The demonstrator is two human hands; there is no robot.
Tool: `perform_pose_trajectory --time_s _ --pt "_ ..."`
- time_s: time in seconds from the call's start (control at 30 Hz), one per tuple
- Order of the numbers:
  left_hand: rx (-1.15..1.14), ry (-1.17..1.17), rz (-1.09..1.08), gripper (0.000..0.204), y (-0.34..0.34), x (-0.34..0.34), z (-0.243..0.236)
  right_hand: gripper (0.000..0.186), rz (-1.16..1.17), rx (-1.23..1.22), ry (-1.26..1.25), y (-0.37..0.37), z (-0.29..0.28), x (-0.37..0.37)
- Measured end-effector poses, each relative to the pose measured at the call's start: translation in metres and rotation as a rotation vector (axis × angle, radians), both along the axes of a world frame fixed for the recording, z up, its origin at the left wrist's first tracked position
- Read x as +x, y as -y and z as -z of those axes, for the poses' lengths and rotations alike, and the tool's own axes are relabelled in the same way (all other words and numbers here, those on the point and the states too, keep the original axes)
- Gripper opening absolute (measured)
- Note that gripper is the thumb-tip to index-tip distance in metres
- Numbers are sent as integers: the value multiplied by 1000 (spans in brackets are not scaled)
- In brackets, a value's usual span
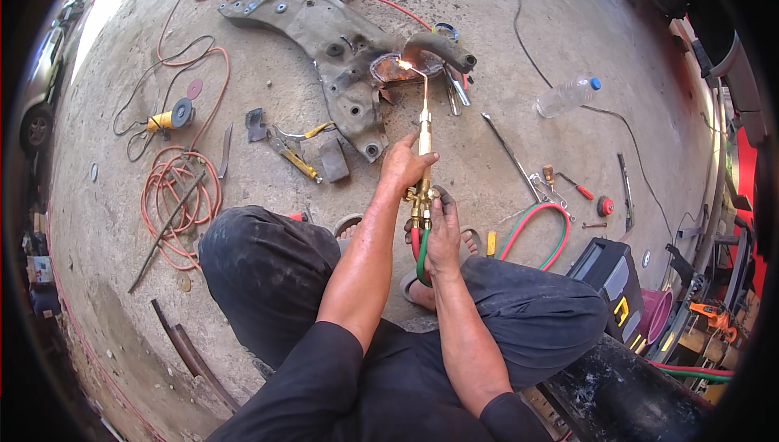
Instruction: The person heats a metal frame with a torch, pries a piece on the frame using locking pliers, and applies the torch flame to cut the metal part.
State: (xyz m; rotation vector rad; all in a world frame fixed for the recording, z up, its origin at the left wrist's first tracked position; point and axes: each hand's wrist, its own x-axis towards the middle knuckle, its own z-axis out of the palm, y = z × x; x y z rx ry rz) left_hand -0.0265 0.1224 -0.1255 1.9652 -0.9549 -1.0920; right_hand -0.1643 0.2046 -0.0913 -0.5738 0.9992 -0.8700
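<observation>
A brass gas torch (425,135) points away from me, its thin bent tip lit with a small bright flame (405,64). The flame meets a rusty, cut-open patch (396,75) on a large grey metal car subframe (312,28) lying on the floor. My left hand (407,165) is wrapped round the torch body, thumb across the barrel. Closer to me, my right hand (442,233) grips the rear end by the valves. A red and green hose (421,259) leaves the torch there and passes beneath that hand.
Left on the concrete lie an angle grinder (170,118), a coiled orange hose (174,199) and locking pliers (294,158). To the right are a plastic bottle (566,97), a long wrench (511,154) and a black toolbox (610,284). Dark cables trail across the floor.
</observation>
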Motion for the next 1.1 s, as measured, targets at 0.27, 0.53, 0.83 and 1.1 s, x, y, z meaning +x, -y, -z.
perform_pose_trajectory --time_s 0.27,0.53,0.83,1.1 --pt "-19 15 -6 74 0 -1 2 33 41 -13 -1 -1 9 2" --pt "7 -31 -5 74 -1 1 -2 33 28 4 4 0 5 3" --pt "-7 -28 -14 74 -2 1 -5 33 19 14 13 0 3 3" --pt "4 -18 -4 74 -1 3 -6 35 19 -4 -6 0 5 4"
